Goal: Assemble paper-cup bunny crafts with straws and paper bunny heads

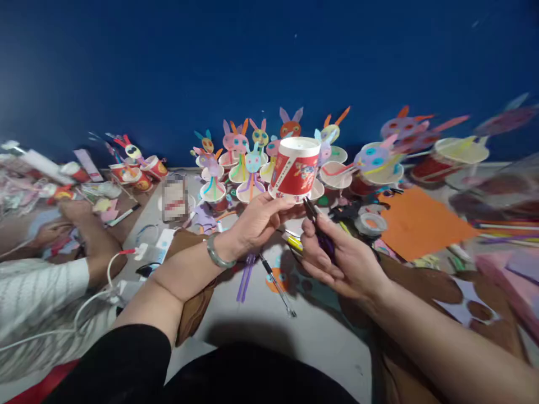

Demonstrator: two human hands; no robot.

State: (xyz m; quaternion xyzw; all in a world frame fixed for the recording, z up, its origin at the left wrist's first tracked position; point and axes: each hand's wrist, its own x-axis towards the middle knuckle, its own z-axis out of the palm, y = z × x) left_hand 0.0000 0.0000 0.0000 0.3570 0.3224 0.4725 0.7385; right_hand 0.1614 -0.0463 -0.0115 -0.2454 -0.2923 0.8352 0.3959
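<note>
Evidently, left hand is pinching an upturned red-white paper cup; right hand is gripping dark-bladed scissors at its rim.

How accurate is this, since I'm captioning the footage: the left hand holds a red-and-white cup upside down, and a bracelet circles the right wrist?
Not quite: the bracelet circles the left wrist, as the head view shows. The left hand does hold the red-and-white cup upside down.

Craft workshop: paper-cup rabbits, orange sheet, cluttered table
</note>
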